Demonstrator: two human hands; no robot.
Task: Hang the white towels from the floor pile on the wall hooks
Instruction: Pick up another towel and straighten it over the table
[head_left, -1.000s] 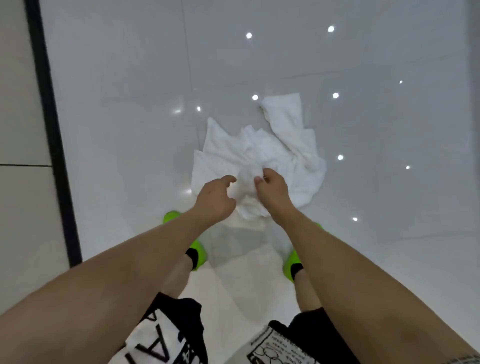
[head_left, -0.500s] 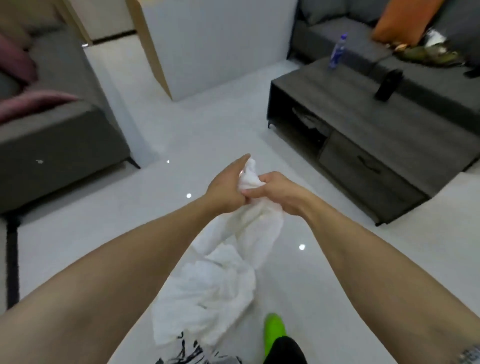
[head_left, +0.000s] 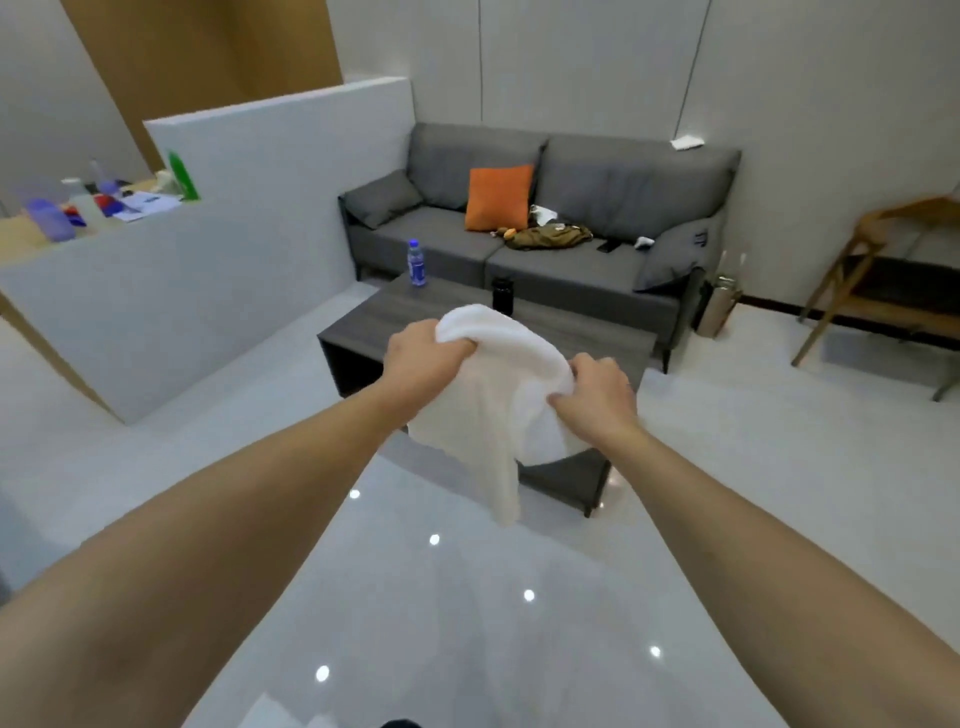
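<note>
white towel (head_left: 506, 395), coffee table (head_left: 395, 322) behind

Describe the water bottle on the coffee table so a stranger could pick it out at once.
Start at the grey sofa against the far wall, then drop to the dark low coffee table in front of it. The water bottle stands upright at the table's far left corner. It is clear with a blue cap and blue label, unlike the squat black container to its right.
</note>
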